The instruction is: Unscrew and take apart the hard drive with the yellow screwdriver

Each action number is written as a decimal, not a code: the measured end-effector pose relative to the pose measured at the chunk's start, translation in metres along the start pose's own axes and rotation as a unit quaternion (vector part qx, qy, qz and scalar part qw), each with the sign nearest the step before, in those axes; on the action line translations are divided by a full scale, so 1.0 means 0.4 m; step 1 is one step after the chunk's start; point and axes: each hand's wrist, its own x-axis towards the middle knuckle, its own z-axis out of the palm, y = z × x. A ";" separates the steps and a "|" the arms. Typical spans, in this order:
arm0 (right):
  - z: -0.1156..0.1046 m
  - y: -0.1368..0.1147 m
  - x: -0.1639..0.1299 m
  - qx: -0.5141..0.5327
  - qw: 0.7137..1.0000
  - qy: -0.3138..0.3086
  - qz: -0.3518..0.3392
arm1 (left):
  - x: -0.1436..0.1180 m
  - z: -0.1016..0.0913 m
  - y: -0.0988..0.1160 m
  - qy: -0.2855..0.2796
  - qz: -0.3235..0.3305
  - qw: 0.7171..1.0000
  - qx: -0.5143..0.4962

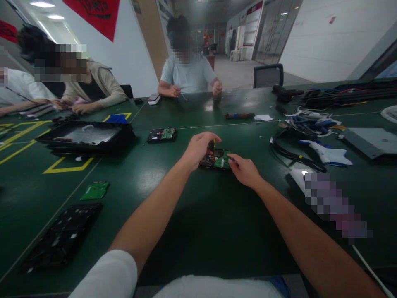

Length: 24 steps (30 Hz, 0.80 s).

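Note:
In front of me a hard drive [222, 160] lies on the green table, its green circuit board facing up. My left hand [200, 151] arches over its left end with curled fingers. Between those fingers shows a small yellow-and-dark piece [214, 143], mostly hidden, whose kind I cannot make out. My right hand [245, 169] grips the drive's right edge, thumb and fingers closed at the corner of the board. Farther off to the left, a second hard drive [161, 135] rests with its board side up.
Left are a stack of black trays [89, 134], a loose green circuit board [95, 190] and a black plastic panel [63, 236]. Right are coiled cables [294, 151], a white-and-blue glove [327, 153], a grey metal box [372, 140] and a blurred-out device [331, 203]. Several people sit around the table.

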 end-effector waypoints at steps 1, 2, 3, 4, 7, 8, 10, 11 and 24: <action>0.002 0.002 0.000 0.000 1.000 0.002 0.000 | -0.002 -0.002 0.003 -0.008 0.004 1.000 0.011; 0.004 0.004 0.001 0.000 1.000 0.005 -0.002 | -0.004 -0.002 0.005 -0.023 0.005 1.000 0.012; 0.006 0.006 0.002 0.000 1.000 0.008 -0.004 | -0.006 -0.001 0.007 -0.042 0.005 0.999 0.004; 0.008 0.009 0.003 0.002 1.000 0.011 -0.007 | -0.008 0.001 0.007 -0.061 0.001 0.998 -0.013; 0.010 0.012 0.004 0.011 1.000 0.013 -0.015 | -0.012 0.011 0.001 -0.087 -0.025 0.992 -0.087; 0.009 0.012 0.004 0.013 1.000 0.012 -0.017 | -0.011 0.013 -0.002 -0.084 -0.035 0.990 -0.109; 0.006 0.009 0.003 0.015 1.000 0.008 -0.018 | -0.007 0.015 -0.010 -0.067 -0.047 0.987 -0.135; 0.005 0.008 0.003 0.015 1.000 0.006 -0.017 | -0.004 0.013 -0.013 -0.057 -0.048 0.988 -0.138; 0.004 0.005 0.003 0.009 1.000 0.002 -0.007 | -0.003 -0.003 0.001 -0.059 -0.024 0.997 -0.045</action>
